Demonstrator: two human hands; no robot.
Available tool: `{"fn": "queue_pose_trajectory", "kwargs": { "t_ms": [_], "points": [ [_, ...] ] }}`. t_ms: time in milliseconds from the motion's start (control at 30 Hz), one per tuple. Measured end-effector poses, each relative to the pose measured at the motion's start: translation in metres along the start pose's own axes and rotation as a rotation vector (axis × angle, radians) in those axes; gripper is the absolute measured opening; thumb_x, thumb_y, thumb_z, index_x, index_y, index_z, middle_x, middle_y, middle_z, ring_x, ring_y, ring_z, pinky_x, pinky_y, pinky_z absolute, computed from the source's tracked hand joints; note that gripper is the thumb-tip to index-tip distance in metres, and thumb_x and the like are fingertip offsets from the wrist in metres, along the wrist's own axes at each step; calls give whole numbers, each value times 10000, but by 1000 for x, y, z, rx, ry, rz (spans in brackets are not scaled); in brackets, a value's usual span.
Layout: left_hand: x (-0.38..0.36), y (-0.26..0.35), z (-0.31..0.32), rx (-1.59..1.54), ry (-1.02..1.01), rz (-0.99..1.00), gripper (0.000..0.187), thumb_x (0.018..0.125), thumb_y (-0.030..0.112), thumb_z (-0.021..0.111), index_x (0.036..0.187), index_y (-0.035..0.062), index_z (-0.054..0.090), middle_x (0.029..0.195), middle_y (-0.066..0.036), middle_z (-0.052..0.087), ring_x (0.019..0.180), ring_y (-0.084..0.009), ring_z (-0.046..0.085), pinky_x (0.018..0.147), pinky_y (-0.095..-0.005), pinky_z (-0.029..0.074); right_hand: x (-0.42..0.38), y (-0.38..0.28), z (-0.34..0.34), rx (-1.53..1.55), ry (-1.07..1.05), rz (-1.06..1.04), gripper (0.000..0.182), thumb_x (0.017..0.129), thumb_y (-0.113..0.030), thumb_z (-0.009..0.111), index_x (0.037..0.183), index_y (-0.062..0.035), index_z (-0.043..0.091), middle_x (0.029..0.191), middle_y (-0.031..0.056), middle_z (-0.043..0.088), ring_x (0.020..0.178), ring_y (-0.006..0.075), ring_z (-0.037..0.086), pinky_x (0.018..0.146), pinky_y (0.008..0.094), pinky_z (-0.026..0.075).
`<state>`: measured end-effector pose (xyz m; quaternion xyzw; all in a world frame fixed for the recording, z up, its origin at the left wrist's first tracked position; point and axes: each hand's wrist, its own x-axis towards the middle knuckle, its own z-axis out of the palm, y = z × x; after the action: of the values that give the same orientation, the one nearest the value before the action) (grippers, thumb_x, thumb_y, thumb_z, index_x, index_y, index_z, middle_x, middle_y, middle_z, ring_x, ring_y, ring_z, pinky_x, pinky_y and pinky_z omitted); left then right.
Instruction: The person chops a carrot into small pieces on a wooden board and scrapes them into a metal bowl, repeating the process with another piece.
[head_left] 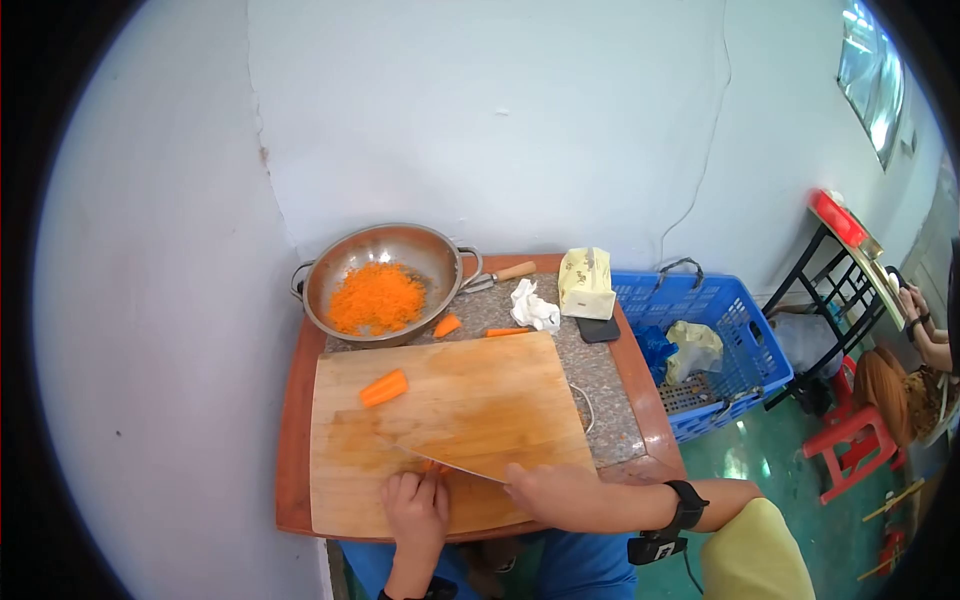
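My right hand [540, 493] is closed round the handle of a kitchen knife [455, 464], its blade lying across the lower part of a wooden cutting board [350, 470]. Beside the blade, my left hand [413, 500] has its fingers bent down on a piece of carrot [432, 467], mostly hidden under the fingertips and knife. Farther up the board rests a thicker peeled carrot chunk [384, 388]. Behind the board stands a two-handled metal pan [440, 262] with a heap of finely shredded carrot [375, 300] in it.
Behind the board lie carrot bits [447, 325], a wooden-handled peeler-like tool [510, 273], crumpled tissue [535, 306], a tissue pack [587, 283] and a black phone-like object [598, 330]. A blue crate [745, 325] stands right of the table. Another person [925, 340] sits at far right near red stools [850, 440].
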<state>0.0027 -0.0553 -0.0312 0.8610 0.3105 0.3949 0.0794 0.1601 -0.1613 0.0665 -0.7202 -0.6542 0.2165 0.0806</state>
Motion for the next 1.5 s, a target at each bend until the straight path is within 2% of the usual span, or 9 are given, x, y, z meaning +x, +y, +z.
{"fn": "queue_pose_trajectory", "kwargs": {
  "t_ms": [400, 467, 800, 1500],
  "points": [
    [0, 0, 0, 26, -19, 1, 197, 676, 39, 655, 871, 16, 672, 698, -75, 483, 747, -251, 507, 692, -365, 389, 0, 5, 6, -51, 33, 3, 125, 831, -119, 496, 846, -1, 456, 648, 201, 611, 593, 353, 629, 496, 426, 505],
    [0, 0, 0, 21, -16, -2, 193, 676, 37, 655, 867, 15, 672, 698, -76, 483, 745, -252, 506, 691, -365, 389, 0, 12, 15, -28, 162, -39, 243, 892, -261, 493, 813, -33, 462, 530, 175, 561, 484, 361, 581, 443, 455, 471],
    [1, 2, -1, -2, -5, -5, 239, 672, 3, 653, 908, 38, 673, 681, -70, 454, 713, -257, 494, 671, -361, 375, 0, 13, 17, -18, 224, -87, 234, 887, -250, 500, 811, -34, 456, 518, 169, 549, 472, 361, 570, 437, 457, 462],
    [1, 1, -1, 1, 10, -10, 202, 676, 5, 656, 874, 36, 677, 677, -76, 469, 710, -258, 503, 672, -361, 383, 1, 11, 12, 5, 166, -47, 240, 897, -262, 482, 825, -34, 463, 546, 183, 563, 507, 372, 584, 465, 467, 471]
  ]
}}
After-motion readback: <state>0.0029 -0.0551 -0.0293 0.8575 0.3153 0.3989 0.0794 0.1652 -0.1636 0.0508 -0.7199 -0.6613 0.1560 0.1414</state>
